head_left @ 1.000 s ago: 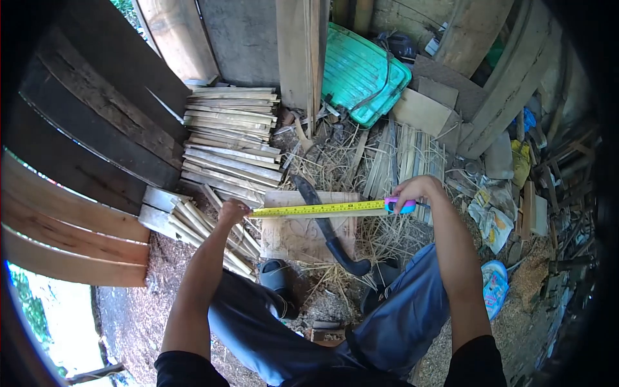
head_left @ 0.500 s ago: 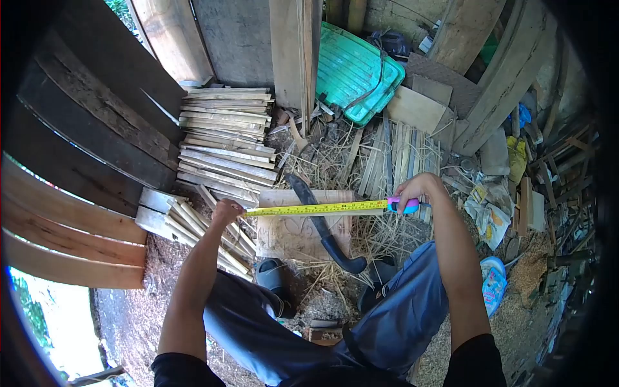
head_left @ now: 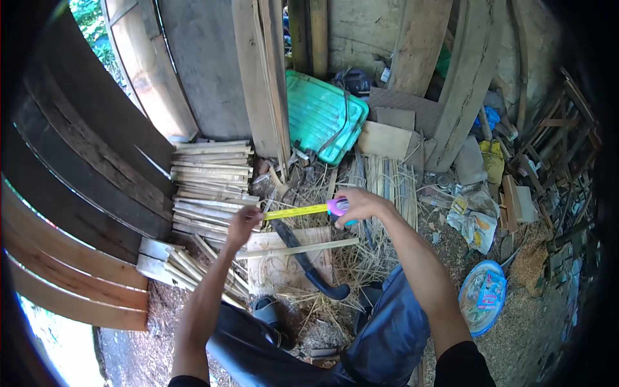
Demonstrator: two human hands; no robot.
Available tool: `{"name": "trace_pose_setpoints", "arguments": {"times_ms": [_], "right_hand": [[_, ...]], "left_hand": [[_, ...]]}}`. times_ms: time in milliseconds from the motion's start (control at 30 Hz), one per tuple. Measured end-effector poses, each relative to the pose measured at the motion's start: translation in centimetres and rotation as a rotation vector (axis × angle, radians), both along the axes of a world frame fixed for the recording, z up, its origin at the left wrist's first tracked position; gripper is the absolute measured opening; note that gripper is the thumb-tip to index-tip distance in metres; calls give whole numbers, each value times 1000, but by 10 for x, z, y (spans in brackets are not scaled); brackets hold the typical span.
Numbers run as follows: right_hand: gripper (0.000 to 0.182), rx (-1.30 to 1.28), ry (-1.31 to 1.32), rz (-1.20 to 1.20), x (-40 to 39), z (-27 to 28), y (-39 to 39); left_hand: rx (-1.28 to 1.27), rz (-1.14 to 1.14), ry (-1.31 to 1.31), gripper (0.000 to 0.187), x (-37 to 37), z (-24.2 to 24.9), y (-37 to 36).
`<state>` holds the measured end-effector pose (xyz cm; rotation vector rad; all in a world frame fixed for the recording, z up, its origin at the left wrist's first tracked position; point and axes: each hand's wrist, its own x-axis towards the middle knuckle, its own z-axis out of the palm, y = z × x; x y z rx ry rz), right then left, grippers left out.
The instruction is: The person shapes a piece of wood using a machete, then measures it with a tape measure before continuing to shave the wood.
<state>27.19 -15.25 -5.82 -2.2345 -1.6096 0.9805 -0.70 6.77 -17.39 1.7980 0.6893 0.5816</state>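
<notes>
Fingers of the right hand (head_left: 356, 205) closed around the pink and blue case of a tape measure (head_left: 336, 207); fingers of the left hand (head_left: 244, 222) pinched on the free end of its yellow blade (head_left: 293, 211). Blade: drawn out straight between the two hands, held in the air above a flat wooden board (head_left: 284, 258) on the ground.

Landmark: the wooden board.
- Thin wooden slat (head_left: 303, 248): lying across the board's upper part, just below the blade, apart from both hands.
- Dark curved tool (head_left: 308, 263) with a black handle: lying diagonally on the board, handle end off the board's lower right corner.
- Stack of split wooden strips (head_left: 209, 187): upper left of the board, against dark planks.
- Loose bundle of pale sticks (head_left: 187, 267): left of the board, beside the left forearm.
- Straw and shavings: strewn around the board's right and lower edges.
- Green plastic tray (head_left: 321, 116): well above the board, leaning against upright timber.
- Dark sandal (head_left: 265, 311): just below the board, by the person's knee.
- Round blue plate (head_left: 482, 297): well to the right of the board, on sawdust.
</notes>
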Motion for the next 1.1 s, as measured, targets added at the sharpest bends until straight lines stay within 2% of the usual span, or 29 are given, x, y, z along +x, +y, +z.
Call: {"name": "trace_pose_setpoints", "arguments": {"times_ms": [67, 100, 200, 267, 333, 400, 433, 467, 500, 533, 600, 667, 733, 767, 800, 833, 867, 933, 967, 1000, 1067, 1100], "right_hand": [[76, 195, 50, 64, -4, -3, 2], [76, 197, 67, 50, -16, 18, -4], [71, 307, 130, 86, -26, 35, -12], [73, 315, 168, 32, -25, 27, -16], [75, 375, 147, -16, -17, 23, -27], [77, 420, 176, -38, 5, 12, -40], [76, 423, 261, -120, 15, 8, -48], [76, 426, 346, -199, 26, 4, -55], [73, 307, 393, -216, 41, 9, -67], [77, 134, 520, -296, 47, 34, -86], [76, 178, 634, -452, 65, 23, -118], [74, 172, 699, -543, 86, -25, -146], [68, 381, 927, -983, 88, -90, -178], [68, 429, 933, -1058, 85, -122, -195], [68, 470, 939, -1129, 77, -148, -211], [58, 428, 998, -1175, 67, -157, -224], [58, 412, 1005, -1191, 62, -179, -235], [51, 353, 1192, -1523, 57, -227, -254], [39, 396, 1226, -1525, 55, -246, -262], [39, 381, 1234, -1549, 52, -255, -266], [29, 431, 1145, -1502, 50, -265, -267], [29, 402, 1145, -1478, 51, -277, -267]], "left_hand": [[-75, -57, -164, 23, 37, 29, -38], [-14, -75, -39, 22, 50, 61, -59], [269, -130, -22, 19, 79, 76, -97], [324, -75, -98, 17, 94, 86, -120], [266, -86, -124, 18, 107, 86, -133], [-299, 70, -221, 23, 127, 84, -152], [-552, 88, -174, 30, 140, 81, -162], [-555, 71, -166, 30, 152, 77, -173], [-644, -44, -158, 32, 165, 76, -187], [-732, -157, -150, 34, 178, 76, -202], [-751, -207, -175, 35, 209, 73, -234], [-774, -301, -128, 37, 240, 49, -253], [-777, -340, -44, 36, 268, 20, -272], [-793, -354, -32, 36, 280, -1, -282], [-754, -411, 100, 35, 287, -28, -294], [-713, -462, 232, 35, 290, -57, -305], [-728, -463, 248, 35, 291, -87, -315], [-595, -540, 275, 36, 290, -134, -334], [-575, -499, 337, 37, 289, -151, -341], [-589, -506, 359, 37, 287, -178, -344], [-237, -545, 403, 40, 281, -237, -345], [-401, -468, 368, 42, 278, -222, -350]]}}
